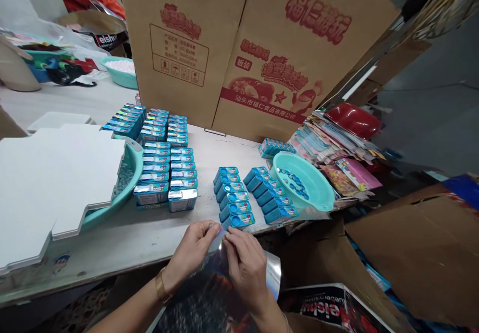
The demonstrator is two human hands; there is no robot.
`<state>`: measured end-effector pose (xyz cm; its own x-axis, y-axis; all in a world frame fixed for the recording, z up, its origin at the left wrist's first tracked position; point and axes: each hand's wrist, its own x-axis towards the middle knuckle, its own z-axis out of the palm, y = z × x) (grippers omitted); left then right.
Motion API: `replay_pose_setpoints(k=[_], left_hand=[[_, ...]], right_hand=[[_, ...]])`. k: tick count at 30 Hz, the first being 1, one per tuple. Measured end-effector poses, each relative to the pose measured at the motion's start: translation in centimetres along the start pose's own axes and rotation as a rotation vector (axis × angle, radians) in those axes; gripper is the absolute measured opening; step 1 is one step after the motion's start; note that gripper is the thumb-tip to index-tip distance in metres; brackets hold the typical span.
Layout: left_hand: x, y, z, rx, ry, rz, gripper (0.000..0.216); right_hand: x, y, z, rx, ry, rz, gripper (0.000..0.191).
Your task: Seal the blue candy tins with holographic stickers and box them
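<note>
At the near edge of the white table (224,151), in the head view, the left hand (194,247) and the right hand (247,265) pinch a shiny sheet (275,273) between closed fingertips, just in front of two rows of small blue boxes (234,208) marked "CARAMELO". Behind stands a brown carton (232,29) printed in red: 福仁糖玩, 板装 and 汕头市福仁食品有限公司. At lower right, another carton (314,303) shows part of a word, "eishu".

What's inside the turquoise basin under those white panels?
Small blue-grey pieces show along the right side of the turquoise basin. White panels cover the rest; anything beneath them is hidden.
</note>
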<state>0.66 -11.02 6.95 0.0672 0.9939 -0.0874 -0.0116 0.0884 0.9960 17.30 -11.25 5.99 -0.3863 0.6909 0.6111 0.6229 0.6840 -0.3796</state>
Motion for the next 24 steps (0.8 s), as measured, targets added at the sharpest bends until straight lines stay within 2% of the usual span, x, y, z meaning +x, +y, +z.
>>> replay_pose_setpoints(k=[2, 4, 8, 11, 19, 21, 24], left_hand=[[0.0, 0.4, 0.0, 0.045, -0.012, 0.022, 0.042], [0.0, 0.8, 0.0, 0.078, -0.010, 0.030, 0.042], [0.0, 1.3, 0.1, 0.080, 0.004, 0.030, 0.041], [0.1, 1.1, 0.0, 0.074, 0.008, 0.040, 0.041], [-0.3, 1.3, -0.3, 0.030, 0.005, 0.000, 0.040], [-0.5, 1.6, -0.5, 0.022, 0.016, 0.000, 0.040], [-0.6, 2.0, -0.6, 0.017, 0.040, 0.006, 0.039]], right_hand=[[0.4, -0.2, -0.3, 0.038, -0.013, 0.086, 0.016], [0.5, -0.3, -0.4, 0.027, -0.032, 0.109, 0.021], [0.2, 0.0, -0.5, -0.080, -0.038, -0.020, 0.034], [0.0, 0.0, -0.4, -0.090, -0.019, -0.060, 0.034], [1.1, -1.0, -0.4, 0.165, -0.092, 0.242, 0.014], [1.1, -1.0, -0.5, 0.126, -0.070, 0.225, 0.017], [1.0, -1.0, -0.6, -0.015, -0.026, 0.078, 0.024]])
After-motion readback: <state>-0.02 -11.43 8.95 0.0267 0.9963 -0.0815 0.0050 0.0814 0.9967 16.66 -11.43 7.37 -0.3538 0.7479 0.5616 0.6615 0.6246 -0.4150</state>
